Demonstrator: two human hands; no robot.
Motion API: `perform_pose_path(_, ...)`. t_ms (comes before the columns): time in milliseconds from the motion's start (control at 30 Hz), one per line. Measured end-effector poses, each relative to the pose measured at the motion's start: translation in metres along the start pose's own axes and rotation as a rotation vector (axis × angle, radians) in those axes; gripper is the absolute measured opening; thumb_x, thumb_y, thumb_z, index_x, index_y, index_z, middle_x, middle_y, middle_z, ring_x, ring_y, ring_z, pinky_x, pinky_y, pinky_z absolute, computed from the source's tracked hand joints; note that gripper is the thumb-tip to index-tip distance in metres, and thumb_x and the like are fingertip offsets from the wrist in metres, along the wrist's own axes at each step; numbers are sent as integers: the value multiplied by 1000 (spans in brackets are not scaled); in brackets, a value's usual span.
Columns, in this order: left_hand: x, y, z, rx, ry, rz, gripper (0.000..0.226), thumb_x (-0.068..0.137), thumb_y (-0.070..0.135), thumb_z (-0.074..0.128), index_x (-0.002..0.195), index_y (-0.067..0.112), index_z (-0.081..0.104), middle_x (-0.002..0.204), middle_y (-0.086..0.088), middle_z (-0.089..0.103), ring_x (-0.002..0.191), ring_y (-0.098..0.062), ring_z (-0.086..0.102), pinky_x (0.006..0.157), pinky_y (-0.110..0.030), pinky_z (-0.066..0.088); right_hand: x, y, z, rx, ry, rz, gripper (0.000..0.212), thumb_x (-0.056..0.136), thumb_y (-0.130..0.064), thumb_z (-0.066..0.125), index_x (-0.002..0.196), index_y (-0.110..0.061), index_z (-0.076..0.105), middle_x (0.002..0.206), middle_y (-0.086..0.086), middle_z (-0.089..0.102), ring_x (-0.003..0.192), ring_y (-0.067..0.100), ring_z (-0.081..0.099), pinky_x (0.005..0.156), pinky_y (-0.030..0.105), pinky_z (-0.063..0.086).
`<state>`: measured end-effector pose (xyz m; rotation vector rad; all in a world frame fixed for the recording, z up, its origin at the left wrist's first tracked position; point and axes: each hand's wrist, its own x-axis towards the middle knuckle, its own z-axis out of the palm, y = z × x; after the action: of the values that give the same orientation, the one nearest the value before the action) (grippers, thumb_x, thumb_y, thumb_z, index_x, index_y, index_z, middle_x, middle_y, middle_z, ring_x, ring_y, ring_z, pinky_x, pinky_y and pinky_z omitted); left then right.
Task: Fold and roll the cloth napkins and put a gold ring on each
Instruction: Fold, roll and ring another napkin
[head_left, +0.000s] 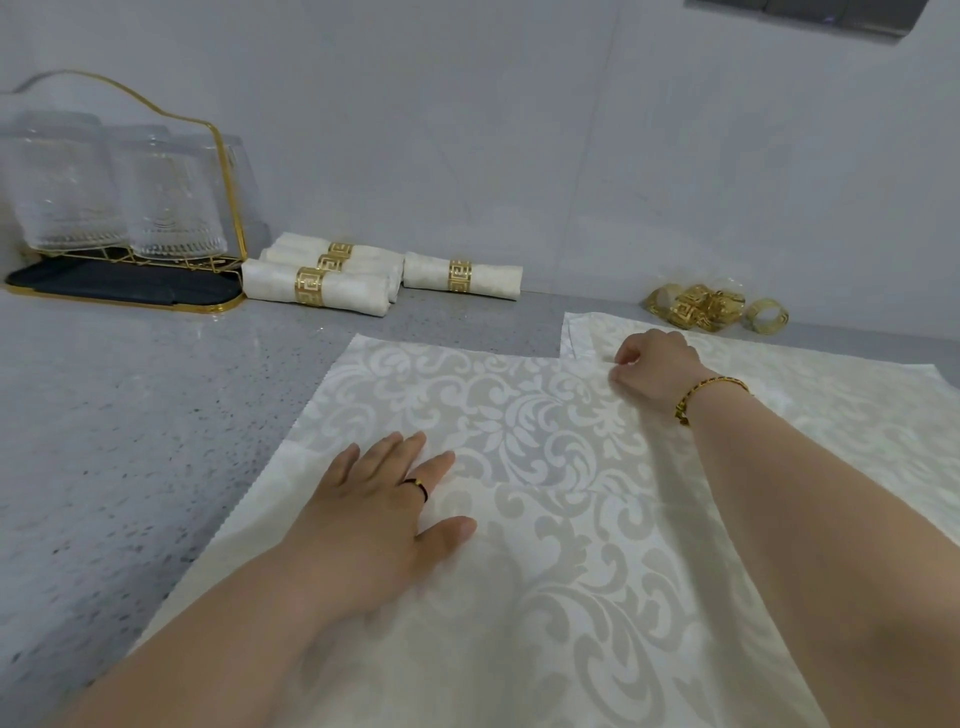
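Napkin (545, 467) lay spread flat on table (130, 415). Left grip (379, 499) open, fingers flat, pressed its left part. Right grip (654, 369) pinched far corner. Cloth looked light, soft, limp, probably slippery; best taken at corners, edges. Loose rings (711, 309) waited beyond.

— Any words, labels or numbers to read here?
— None. The gold rings (310, 286) on the rolled napkins (265, 280) show only a cut-out key pattern, and the spread napkin (545, 467) has only woven scrolls.
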<state>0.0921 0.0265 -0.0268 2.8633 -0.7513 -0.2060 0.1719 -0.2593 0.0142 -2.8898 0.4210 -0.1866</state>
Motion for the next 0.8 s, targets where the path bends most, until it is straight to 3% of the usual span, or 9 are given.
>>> perform_pose_path(133,0,1,-1,-2,-1,-10,143,10,77,-41,143,37,-10,152,12,-18,139,-7,-20,108,-27,-15,-4,0,-10,223,62,-58,16,84,-11,50,71,-20,51,76,-6,52,86,23,52,67,26,39)
perform_pose_path(233,1,2,-2,22,-36,-10,137,17,86,-31,143,37,-10,152,11,-18,139,-8,-19,110,-28,-14,-23,-3,-27,244,94,-178,9,88,-10,52,79,-12,51,72,-11,46,81,16,46,67,23,33)
perform_pose_path(300,0,4,-3,2,-54,-9,107,51,88,-14,144,36,-10,153,10,-18,140,-9,-19,111,-29,-13,-42,-4,-39,242,123,-241,9,89,-12,53,80,-13,52,76,-11,48,80,16,46,61,24,34)
perform_pose_path(367,-3,8,-6,-4,-58,-27,72,84,69,10,144,33,-10,153,7,-18,140,-10,-18,113,-31,-11,-67,-4,-49,245,135,-279,15,88,-13,54,75,-17,51,76,-15,48,81,17,49,64,25,37)
perform_pose_path(433,-4,9,-9,-33,24,-34,71,91,58,25,144,31,-13,153,6,-19,141,-12,-16,113,-31,-10,-91,-6,-58,251,149,-308,18,88,-13,55,72,-20,50,78,-12,51,86,18,51,73,29,39)
perform_pose_path(500,-9,12,-14,-71,214,-49,81,88,55,40,144,29,-14,153,3,-17,142,-15,-11,113,-31,-9,-117,-7,-65,228,162,-334,13,88,-16,56,76,-19,53,80,-11,53,87,15,52,79,32,42)
perform_pose_path(633,-18,12,-21,76,795,87,105,54,37,84,138,12,27,142,-19,27,124,-31,26,104,-40,13,-167,-6,-64,164,166,-383,11,88,-20,55,78,-24,52,75,-23,47,75,0,46,73,25,37)
perform_pose_path(733,-23,9,-19,224,807,91,113,33,29,91,130,8,37,131,-16,36,116,-31,34,105,-40,12,-202,1,-57,145,159,-427,12,87,-19,57,79,-26,51,74,-24,47,74,-5,44,72,24,38)
perform_pose_path(800,-26,8,-19,319,719,59,101,24,23,92,118,6,57,117,-18,57,111,-31,49,102,-39,17,-219,7,-47,140,208,-456,11,85,-16,60,78,-23,57,73,-19,51,72,-1,47,66,21,40)
